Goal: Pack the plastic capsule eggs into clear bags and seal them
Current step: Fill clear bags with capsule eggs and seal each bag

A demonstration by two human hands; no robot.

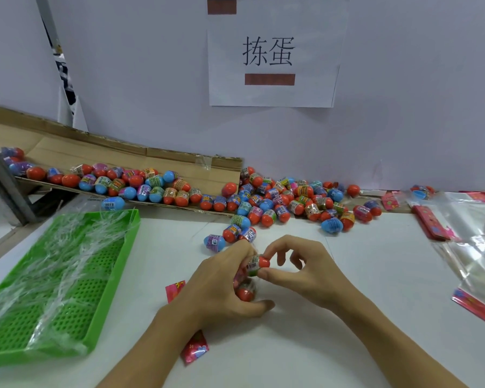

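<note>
My left hand [221, 287] curls round a clear bag with a red-pink header [195, 347] that holds capsule eggs; one orange egg in the bag [245, 292] shows under my fingers. My right hand [300, 268] pinches an orange-capped egg [259, 263] between thumb and forefinger at the bag's mouth. Three loose eggs [230, 233] lie just beyond my hands. A big pile of orange and blue eggs [289, 204] spreads along the wall.
A green perforated tray [112, 273] with clear plastic strips stands at the left. More eggs lie on a slanted cardboard sheet [140, 159] at the back left. Clear bags with red headers [476, 247] are stacked at the right. A paper sign [269, 51] hangs on the wall.
</note>
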